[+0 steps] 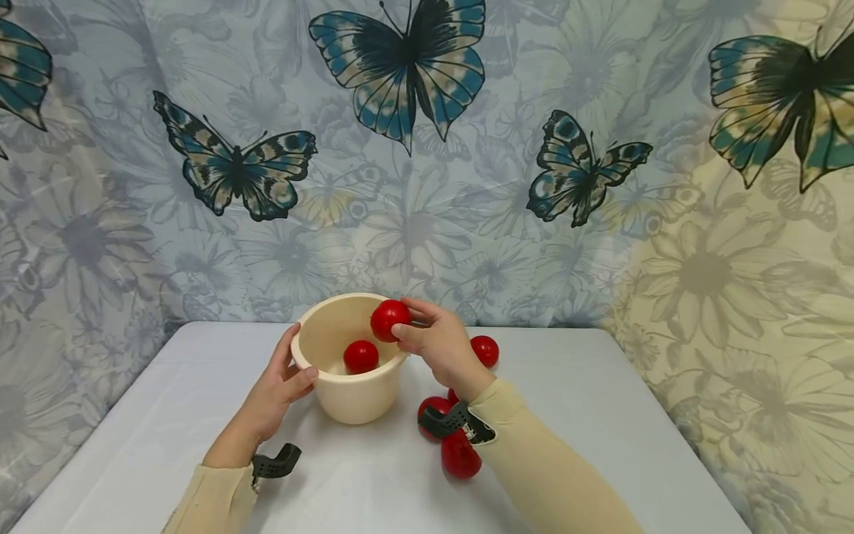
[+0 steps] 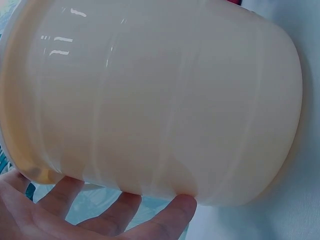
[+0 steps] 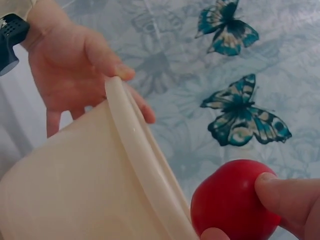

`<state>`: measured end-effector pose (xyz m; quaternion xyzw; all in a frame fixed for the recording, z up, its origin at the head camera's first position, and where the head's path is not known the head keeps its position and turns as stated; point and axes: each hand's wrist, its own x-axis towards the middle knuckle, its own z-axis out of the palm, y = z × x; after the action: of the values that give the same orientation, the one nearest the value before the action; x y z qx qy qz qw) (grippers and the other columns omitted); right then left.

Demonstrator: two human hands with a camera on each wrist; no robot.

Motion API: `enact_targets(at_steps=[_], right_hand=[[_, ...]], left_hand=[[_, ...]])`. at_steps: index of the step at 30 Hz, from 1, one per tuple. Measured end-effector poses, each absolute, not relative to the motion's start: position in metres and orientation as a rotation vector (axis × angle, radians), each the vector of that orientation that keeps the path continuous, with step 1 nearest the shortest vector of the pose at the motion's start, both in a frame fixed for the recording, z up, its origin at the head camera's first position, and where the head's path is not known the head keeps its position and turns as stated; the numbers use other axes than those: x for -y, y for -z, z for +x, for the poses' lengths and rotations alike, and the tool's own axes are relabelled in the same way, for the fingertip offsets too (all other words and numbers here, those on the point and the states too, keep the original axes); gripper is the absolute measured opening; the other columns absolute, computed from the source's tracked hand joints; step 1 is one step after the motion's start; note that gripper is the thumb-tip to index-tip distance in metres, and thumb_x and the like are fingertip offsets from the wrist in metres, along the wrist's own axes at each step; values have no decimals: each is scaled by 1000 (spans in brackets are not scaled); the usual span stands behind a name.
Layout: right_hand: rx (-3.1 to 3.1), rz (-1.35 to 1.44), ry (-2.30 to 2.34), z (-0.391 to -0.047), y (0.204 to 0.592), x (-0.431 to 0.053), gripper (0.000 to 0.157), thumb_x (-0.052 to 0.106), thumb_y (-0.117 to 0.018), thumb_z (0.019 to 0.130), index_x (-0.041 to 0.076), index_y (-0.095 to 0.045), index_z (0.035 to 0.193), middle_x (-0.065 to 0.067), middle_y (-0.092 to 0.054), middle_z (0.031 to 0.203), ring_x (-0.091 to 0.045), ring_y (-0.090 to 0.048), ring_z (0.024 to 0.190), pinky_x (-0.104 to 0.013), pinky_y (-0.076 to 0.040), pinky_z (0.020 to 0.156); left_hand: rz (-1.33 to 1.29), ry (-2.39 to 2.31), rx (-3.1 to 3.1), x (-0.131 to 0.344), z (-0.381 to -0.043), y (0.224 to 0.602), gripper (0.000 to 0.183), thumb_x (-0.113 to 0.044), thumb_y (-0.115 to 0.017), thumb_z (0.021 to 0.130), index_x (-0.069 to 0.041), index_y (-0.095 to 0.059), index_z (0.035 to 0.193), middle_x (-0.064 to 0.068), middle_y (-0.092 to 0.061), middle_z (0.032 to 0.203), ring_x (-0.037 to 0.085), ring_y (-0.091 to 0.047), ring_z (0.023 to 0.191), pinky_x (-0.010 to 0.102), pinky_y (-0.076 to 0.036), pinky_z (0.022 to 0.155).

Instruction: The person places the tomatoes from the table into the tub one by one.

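A cream plastic bucket stands tilted slightly on the white table, its mouth toward me. My left hand grips its left side, thumb at the rim and fingers spread along the outer wall. Between thumb and fingers, my right hand pinches a glossy red tomato above the bucket's right rim. The right wrist view shows that tomato close beside the rim. Inside the bucket lies another tomato.
Several more red tomatoes lie on the table under and beside my right forearm, including one farther back and one nearer me. My sleeve and wrist strap partly cover some. Behind the white table hangs a butterfly-patterned cloth.
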<state>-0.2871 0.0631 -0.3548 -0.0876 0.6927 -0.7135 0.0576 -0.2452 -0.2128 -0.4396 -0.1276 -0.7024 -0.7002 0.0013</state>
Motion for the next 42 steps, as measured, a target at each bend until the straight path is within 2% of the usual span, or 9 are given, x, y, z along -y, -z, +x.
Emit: enact_targets(at_steps=[5, 13, 20, 25, 29, 35, 42], right_hand=[[-2141, -297, 2115, -286, 355, -62, 56, 7, -76, 89, 15, -59, 141, -10, -57, 136, -27, -62, 113, -37, -56, 83], [-2137, -349, 2081, -282, 355, -63, 57, 7, -75, 89, 9, -56, 143, -20, -48, 145, -34, -47, 132, -37, -56, 83], [-2124, -375, 2091, -282, 354, -64, 58, 7, -77, 88, 6, -56, 142, -20, -46, 146, -36, -44, 134, -37, -56, 82], [-2041, -349, 2181, -283, 358, -64, 56, 7, -77, 88, 6, -57, 141, -17, -48, 145, -35, -47, 132, -38, -56, 83], [-1781, -315, 2426, -281, 367, -70, 52, 5, -70, 93, 4, -55, 142, -14, -49, 144, -37, -47, 131, -43, -54, 86], [-1490, -330, 2603, -274, 378, -89, 54, 7, -66, 96, 8, -48, 147, -11, -46, 146, -40, -45, 133, -51, -52, 89], [-1492, -402, 2621, -261, 384, -121, 56, 5, -61, 98, 6, -42, 151, -16, -41, 150, -46, -40, 135, -53, -50, 92]], left_hand=[[-403, 2195, 2201, 214, -245, 440, 84, -16, -59, 101, -22, -1, 161, 8, 2, 165, 46, -22, 143, 62, -33, 103], [-395, 2202, 2198, 214, -244, 442, 85, -16, -60, 100, -22, -2, 161, 8, 3, 165, 48, -20, 143, 62, -32, 104], [-415, 2188, 2197, 214, -245, 442, 83, -16, -59, 101, -22, -2, 161, 8, 2, 165, 47, -21, 143, 62, -33, 103], [-423, 2185, 2203, 216, -245, 443, 83, -15, -58, 101, -22, -1, 161, 8, 3, 165, 47, -22, 142, 56, -37, 102], [-416, 2184, 2208, 215, -244, 442, 83, -15, -58, 101, -22, -2, 161, 8, 2, 165, 46, -22, 143, 53, -38, 102], [-410, 2185, 2211, 214, -245, 442, 83, -16, -59, 101, -24, -3, 161, 7, 1, 165, 45, -21, 143, 58, -34, 104], [-429, 2192, 2199, 216, -248, 442, 82, -13, -58, 101, -21, -2, 161, 7, 0, 165, 44, -23, 143, 44, -42, 100]])
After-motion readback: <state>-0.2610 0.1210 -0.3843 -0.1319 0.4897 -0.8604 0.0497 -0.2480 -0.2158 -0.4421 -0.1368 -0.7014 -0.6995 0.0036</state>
